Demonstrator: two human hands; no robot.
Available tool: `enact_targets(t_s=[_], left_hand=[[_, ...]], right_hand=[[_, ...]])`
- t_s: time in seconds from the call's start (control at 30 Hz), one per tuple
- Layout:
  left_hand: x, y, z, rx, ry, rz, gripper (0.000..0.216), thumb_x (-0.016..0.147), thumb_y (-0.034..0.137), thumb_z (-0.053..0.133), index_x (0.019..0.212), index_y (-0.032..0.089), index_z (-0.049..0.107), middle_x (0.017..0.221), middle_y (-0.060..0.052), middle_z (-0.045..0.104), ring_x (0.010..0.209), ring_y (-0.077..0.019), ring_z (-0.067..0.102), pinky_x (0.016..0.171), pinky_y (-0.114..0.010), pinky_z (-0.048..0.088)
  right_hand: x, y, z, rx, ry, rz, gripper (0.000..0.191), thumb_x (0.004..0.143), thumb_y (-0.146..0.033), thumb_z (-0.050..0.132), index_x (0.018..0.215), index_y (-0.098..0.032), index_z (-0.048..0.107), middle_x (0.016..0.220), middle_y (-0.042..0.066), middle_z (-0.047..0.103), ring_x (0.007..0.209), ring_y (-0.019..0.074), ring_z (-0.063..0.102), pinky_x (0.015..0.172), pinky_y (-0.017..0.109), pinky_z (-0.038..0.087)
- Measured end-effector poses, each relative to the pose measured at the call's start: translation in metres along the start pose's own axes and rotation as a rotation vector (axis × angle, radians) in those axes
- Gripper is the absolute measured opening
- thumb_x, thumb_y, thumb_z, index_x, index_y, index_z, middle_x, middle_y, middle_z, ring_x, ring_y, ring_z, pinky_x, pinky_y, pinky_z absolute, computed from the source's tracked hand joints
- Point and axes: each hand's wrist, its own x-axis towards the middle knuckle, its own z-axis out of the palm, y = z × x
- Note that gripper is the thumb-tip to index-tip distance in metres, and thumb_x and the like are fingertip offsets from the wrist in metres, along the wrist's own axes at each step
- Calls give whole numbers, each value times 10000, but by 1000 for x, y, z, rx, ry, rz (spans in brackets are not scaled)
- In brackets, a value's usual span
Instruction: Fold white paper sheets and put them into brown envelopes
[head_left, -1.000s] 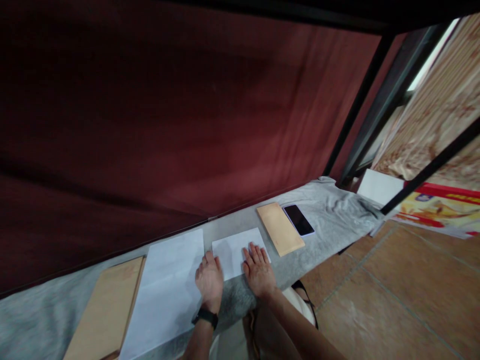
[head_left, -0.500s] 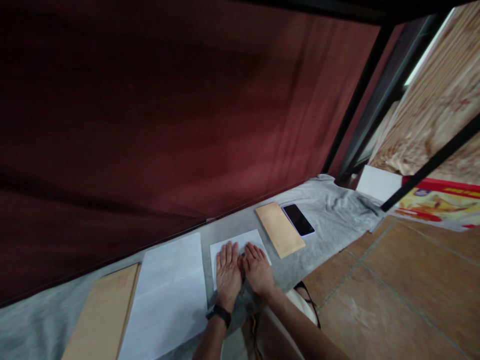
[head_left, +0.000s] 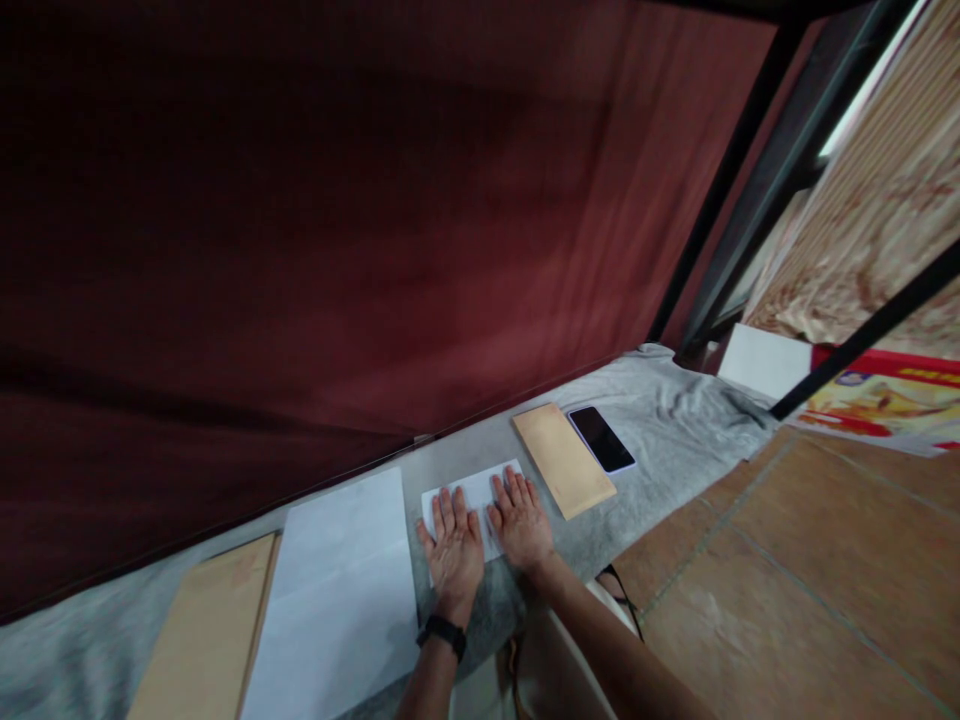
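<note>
A folded white sheet of paper [head_left: 478,487] lies on the grey cloth [head_left: 675,420] that covers the ledge. My left hand [head_left: 453,551] rests flat on the sheet's left half, fingers stretched out and spread, with a black watch on the wrist. Beside it, my right hand [head_left: 520,520] presses flat on the right half, fingers extended. Neither hand holds anything. The hands cover most of the sheet's near part.
A larger white sheet [head_left: 339,600] and a brown envelope [head_left: 201,635] lie to the left. To the right are a smaller brown envelope [head_left: 564,460] and a dark phone [head_left: 601,439]. A dark red curtain [head_left: 337,220] hangs behind; tiled floor [head_left: 810,580] is at right.
My left hand moved from the gap between the two white sheets onto the folded sheet. The sheet looks shorter now, and both hands have shifted slightly forward on it.
</note>
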Motion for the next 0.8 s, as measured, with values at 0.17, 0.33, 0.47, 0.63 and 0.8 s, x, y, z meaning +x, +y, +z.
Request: enact_targets(t_s=[0.17, 0.33, 0.47, 0.63, 0.8], left_hand=[[1, 3, 1, 31, -5, -21, 558, 1010, 298, 280, 1542, 140, 331, 1630, -123, 266, 1529, -264, 171, 1228, -567, 81], [2, 4, 0, 41, 1, -21, 554, 1012, 310, 283, 1540, 151, 339, 1633, -110, 259, 1529, -262, 169, 1227, -557, 80], [0, 4, -3, 19, 16, -20, 560, 1008, 327, 294, 1539, 157, 343, 1627, -116, 272, 1526, -261, 182, 1225, -553, 94], [-15, 0, -6, 3, 51, 24, 559, 1003, 341, 305, 1520, 145, 388, 1618, -130, 288, 1515, -268, 224, 1228, -524, 119], [-47, -9, -2, -46, 97, 70, 571, 991, 348, 319, 1500, 109, 419, 1601, -165, 313, 1509, -277, 243, 1221, -511, 178]], right_hand=[[-1, 1, 1, -37, -12, 10, 591, 1027, -398, 402, 1536, -100, 354, 1609, 179, 277, 1485, 304, 289, 1189, 473, 256], [-11, 1, 1, -70, 15, 12, 603, 1028, -402, 390, 1532, -75, 353, 1598, 202, 284, 1479, 316, 298, 1189, 486, 250], [-30, 5, -1, -88, 60, -7, 609, 1020, -401, 397, 1529, -69, 357, 1589, 191, 314, 1468, 309, 326, 1193, 478, 251], [-54, 8, -6, -92, 124, -9, 565, 1011, -382, 414, 1499, -97, 428, 1576, 159, 361, 1449, 291, 366, 1191, 436, 270], [-70, 9, -13, -57, 154, -28, 551, 1007, -387, 433, 1497, -135, 443, 1575, 144, 370, 1441, 299, 380, 1183, 444, 283]])
